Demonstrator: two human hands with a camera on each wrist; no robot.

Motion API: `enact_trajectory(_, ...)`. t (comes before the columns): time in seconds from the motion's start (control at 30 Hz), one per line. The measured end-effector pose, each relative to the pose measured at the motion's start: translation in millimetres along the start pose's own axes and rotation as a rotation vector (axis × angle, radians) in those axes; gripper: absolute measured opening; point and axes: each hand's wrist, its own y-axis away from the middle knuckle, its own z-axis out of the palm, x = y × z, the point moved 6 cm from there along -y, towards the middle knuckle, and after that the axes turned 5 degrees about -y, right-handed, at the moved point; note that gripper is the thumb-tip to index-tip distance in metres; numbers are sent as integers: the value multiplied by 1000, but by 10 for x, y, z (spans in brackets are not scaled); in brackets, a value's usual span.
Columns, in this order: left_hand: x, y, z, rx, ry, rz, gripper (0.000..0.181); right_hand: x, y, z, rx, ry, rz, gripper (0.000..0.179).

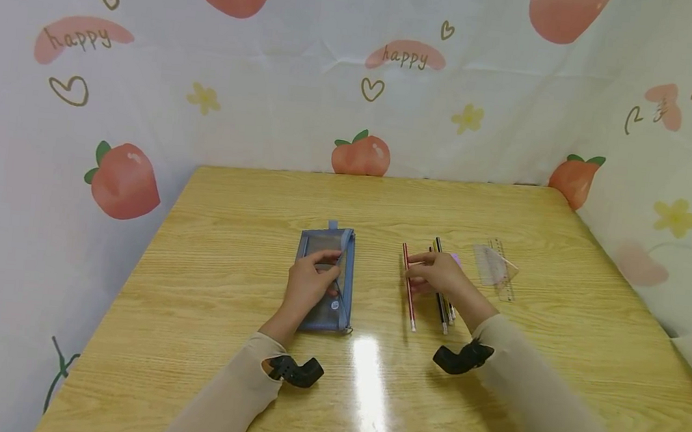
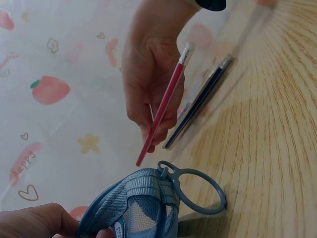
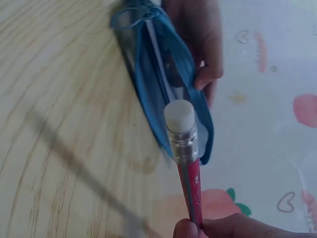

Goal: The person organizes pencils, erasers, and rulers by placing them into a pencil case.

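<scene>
The right hand [image 1: 442,274] pinches the red pencil [image 1: 410,302] between thumb and fingers. Leftward of those fingers, apart from the pencil, is the blue pouch [image 1: 349,271], its open mouth facing them, its long axis roughly parallel to the pencil. The left hand [image 1: 309,283], touching the pouch, pinches its edge.

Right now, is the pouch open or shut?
Open: in the right wrist view, the pouch has its two edges spread apart, with the left hand holding one.
</scene>
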Motion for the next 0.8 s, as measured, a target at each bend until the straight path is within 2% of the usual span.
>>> enact_trajectory(0.23,-1,-5,-5,9,-20,-3,31,46,8,65,-33,-196,4,45)
enact_trajectory(0.4,9,-3,-11,11,-21,2,30,91,-9,94,-21,-227,-15,45)
enact_trajectory(0.8,4,7,-15,21,-22,-9,31,187,-47,226,-34,-365,12,43)
